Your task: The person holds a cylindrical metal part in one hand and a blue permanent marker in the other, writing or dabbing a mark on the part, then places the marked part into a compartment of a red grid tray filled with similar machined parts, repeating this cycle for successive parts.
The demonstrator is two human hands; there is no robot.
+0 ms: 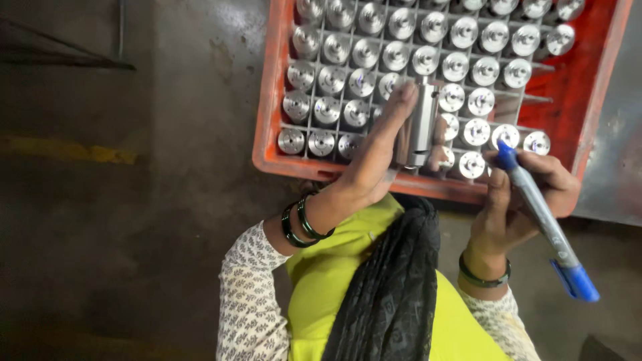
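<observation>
My left hand (378, 150) grips a shiny metal cylinder (421, 124), holding it upright just above the near rows of an orange plastic crate (269, 100). The crate holds several rows of similar round metal parts (396, 56) standing in a grey grid. My right hand (518, 200) holds a blue marker pen (542, 214), its tip pointing up toward the parts at the crate's near right corner. Dark bangles sit on both wrists.
The crate rests over a dark, stained concrete floor (134, 234) with a faded yellow line (73, 150) at left. My yellow-green top and black scarf (388, 287) fill the lower middle. A grey surface (618, 174) lies right of the crate.
</observation>
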